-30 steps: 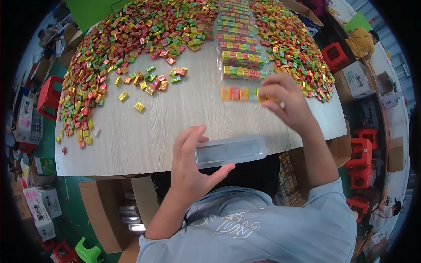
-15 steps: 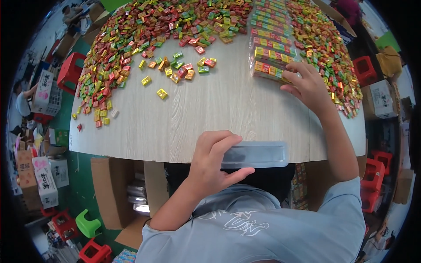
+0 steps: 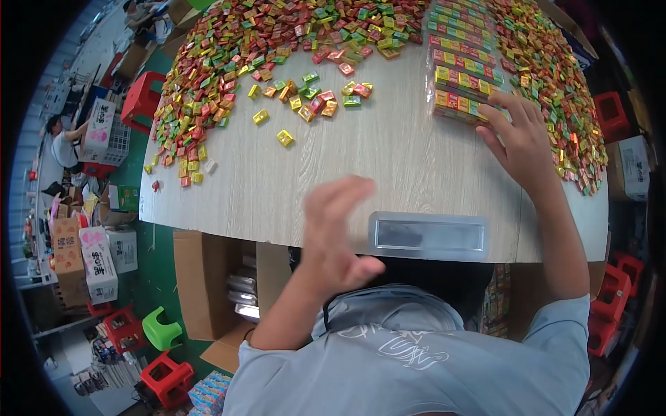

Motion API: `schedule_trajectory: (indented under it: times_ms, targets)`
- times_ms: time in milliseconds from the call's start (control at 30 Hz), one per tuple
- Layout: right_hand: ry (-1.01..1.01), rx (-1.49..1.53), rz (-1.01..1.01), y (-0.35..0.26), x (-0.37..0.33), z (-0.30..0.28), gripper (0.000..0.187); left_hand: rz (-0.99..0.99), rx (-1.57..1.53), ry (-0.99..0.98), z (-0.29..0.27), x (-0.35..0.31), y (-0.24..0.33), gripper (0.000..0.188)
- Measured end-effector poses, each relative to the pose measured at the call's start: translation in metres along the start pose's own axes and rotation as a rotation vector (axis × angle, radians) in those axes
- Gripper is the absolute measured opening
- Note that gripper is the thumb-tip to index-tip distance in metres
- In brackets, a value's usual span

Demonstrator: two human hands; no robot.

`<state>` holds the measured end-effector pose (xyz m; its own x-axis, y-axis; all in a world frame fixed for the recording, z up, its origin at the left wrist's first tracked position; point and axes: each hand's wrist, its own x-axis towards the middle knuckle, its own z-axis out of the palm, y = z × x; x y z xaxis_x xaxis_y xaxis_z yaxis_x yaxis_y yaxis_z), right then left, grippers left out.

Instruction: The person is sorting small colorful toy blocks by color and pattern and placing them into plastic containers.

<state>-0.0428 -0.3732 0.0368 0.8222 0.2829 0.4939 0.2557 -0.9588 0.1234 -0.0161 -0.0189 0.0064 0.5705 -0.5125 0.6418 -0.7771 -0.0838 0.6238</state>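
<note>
A clear, shallow rectangular plastic tray (image 3: 428, 236) lies at the table's near edge with nothing in it. Left of it, my left hand (image 3: 331, 236) is in the air, smeared by motion, with thumb and fingers apart and holding nothing. My right hand (image 3: 519, 142) reaches to the right end of the nearest filled clear pack (image 3: 458, 105). Its fingers are bent and spread, the fingertips at the pack's end. Several such packs lie in a column going away from me, each showing a row of small red, yellow and green foil-wrapped sweets.
A large heap of loose wrapped sweets (image 3: 277, 41) covers the table's far side, and another heap (image 3: 555, 104) runs down the right. Several strays (image 3: 316, 100) lie nearer. Below the edge stands an open cardboard box (image 3: 201, 284). A green stool (image 3: 161, 328) stands on the floor.
My left hand has come away from the tray, moving left and up. My right hand stays by the nearest pack's end. The whole view has shifted, with the scene now further right.
</note>
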Motion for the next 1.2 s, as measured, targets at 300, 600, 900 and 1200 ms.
schedule_trajectory:
  times_ms: [300, 600, 900, 1200]
  targets:
    - [-0.044, 0.115, -0.241, -0.062, 0.102, 0.056, 0.034, -0.019, 0.724, -0.2, -0.035, 0.083, -0.076, 0.033]
    - [-0.022, 0.17, -0.255, -0.078, 0.11, 0.081, 0.025, 0.144, 0.818, -0.242, -0.027, 0.085, -0.095, 0.017]
    - [-0.083, 0.306, -0.296, -0.093, 0.108, 0.067, 0.019, 0.012, 0.75, -0.362, -0.04, 0.078, -0.078, 0.017]
    - [-0.126, 0.495, -0.304, -0.096, 0.106, 0.066, 0.02, -0.122, 0.537, -0.345, -0.035, 0.057, -0.061, 0.023]
